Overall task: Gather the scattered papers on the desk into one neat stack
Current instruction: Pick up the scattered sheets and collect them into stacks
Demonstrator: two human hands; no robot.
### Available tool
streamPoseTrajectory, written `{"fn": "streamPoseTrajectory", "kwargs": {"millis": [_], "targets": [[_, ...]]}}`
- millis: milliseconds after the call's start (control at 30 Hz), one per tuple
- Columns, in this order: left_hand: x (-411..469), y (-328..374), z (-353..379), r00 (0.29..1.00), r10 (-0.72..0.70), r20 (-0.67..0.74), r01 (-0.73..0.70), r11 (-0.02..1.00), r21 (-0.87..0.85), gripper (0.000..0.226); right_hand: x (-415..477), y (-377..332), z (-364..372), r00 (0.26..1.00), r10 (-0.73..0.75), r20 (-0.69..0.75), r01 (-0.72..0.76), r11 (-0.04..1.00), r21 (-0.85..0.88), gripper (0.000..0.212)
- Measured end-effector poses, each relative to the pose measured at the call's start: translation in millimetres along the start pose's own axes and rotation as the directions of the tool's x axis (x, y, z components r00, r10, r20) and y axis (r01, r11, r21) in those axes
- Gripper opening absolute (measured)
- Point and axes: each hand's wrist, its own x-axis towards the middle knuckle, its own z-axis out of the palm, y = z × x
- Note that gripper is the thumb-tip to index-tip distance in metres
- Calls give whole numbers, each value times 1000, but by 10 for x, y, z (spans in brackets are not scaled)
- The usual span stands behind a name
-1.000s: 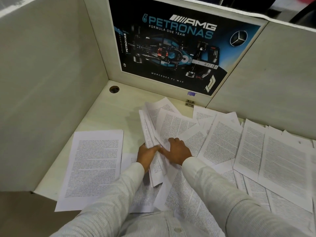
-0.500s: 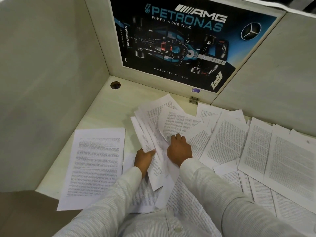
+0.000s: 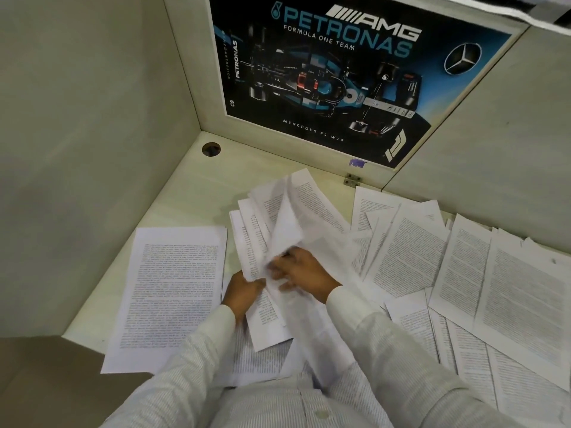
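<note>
Left grip [image 3: 244, 292] and right grip [image 3: 305, 274] clamp a messy bundle [image 3: 278, 230]; early days, most papers [image 3: 509, 288] lie scattered across counter [image 3: 191, 193].

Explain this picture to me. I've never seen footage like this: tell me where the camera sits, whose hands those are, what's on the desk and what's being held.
There is no machine here. The single picture comes from a camera worn on a person's head, looking down at their own sleeved arms.

The left hand grips a loose bundle of papers, fanned and uneven. The right hand is at the same bundle, but its fingers are blurred, so its grip is unclear.

On the pale desk one printed sheet lies alone to the left, and many loose sheets overlap to the right. A racing-car poster hangs on the back wall, and a round hole sits in the desk corner.
</note>
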Motion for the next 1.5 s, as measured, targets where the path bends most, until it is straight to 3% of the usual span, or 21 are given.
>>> {"fn": "streamPoseTrajectory", "kwargs": {"millis": [33, 100, 200, 300, 400, 467, 533, 633, 800, 1000, 1100, 1167, 1200, 1300, 1367, 1500], "targets": [[-23, 6, -60, 1000, 5, 0, -5, 1000, -3, 24, -29, -33, 52, 997, -2, 76, -1, 999, 40, 20], [-55, -10, -190, 1000, 4, -25, -5, 1000, -25, 24, -75, -29, 93, 995, -47, 90, 40, 996, 77, 19], [-90, -93, -402, 997, -22, -80, 16, 998, -65, 37, -121, 78, -33, 985, -116, -128, 130, 986, 106, 14], [-169, -163, -580, 995, -36, -95, 25, 993, -114, 39, -161, 284, -329, 895, -201, -398, 184, 980, -81, 5], [-229, -237, -687, 994, -51, -98, 37, 989, -143, 40, -230, 525, -641, 843, -195, -501, 16, 941, -339, 30], [-271, -298, -710, 993, -70, -97, 56, 988, -142, 41, -281, 682, -767, 859, -91, -503, -197, 849, -490, 57], [-332, -356, -699, 995, -82, -65, 74, 990, -120, 40, -315, 827, -792, 871, -55, -488, -284, 754, -593, 71], [-451, -411, -618, 995, -98, 14, 99, 992, -83, 39, -331, 891, -718, 896, -63, -439, -254, 740, -623, 74], [-602, -373, -434, 995, -97, -26, 90, 977, -194, 36, -357, 919, -449, 958, -102, -269, -138, 657, -741, 60], [-655, -349, -292, 993, -22, -114, -5, 974, -227, 58, -451, 978, -320, 975, -169, -147, 27, 740, -672, 19], [-687, -390, -273, 992, 22, -126, -53, 966, -253, 93, -547, 953, -403, 963, -194, -185, 48, 806, -590, 36], [-712, -439, -268, 991, 20, -134, -57, 958, -282, 103, -616, 977, -452, 954, -212, -212, 52, 814, -578, 40], [-746, -454, -258, 990, 15, -138, -52, 961, -271, 98, -644, 1008, -473, 951, -218, -219, 53, 813, -580, 40], [-801, -520, -208, 983, 26, -181, -48, 992, -118, 53, -729, 1117, -514, 945, -221, -241, 41, 811, -583, 41], [-805, -554, -179, 980, 14, -200, -28, 997, -69, 43, -777, 1200, -545, 941, -233, -246, 47, 807, -588, 42], [-826, -536, -216, 971, -3, -240, -35, 987, -155, 29, -852, 1338, -626, 950, -224, -217, 32, 763, -645, 58]]}}
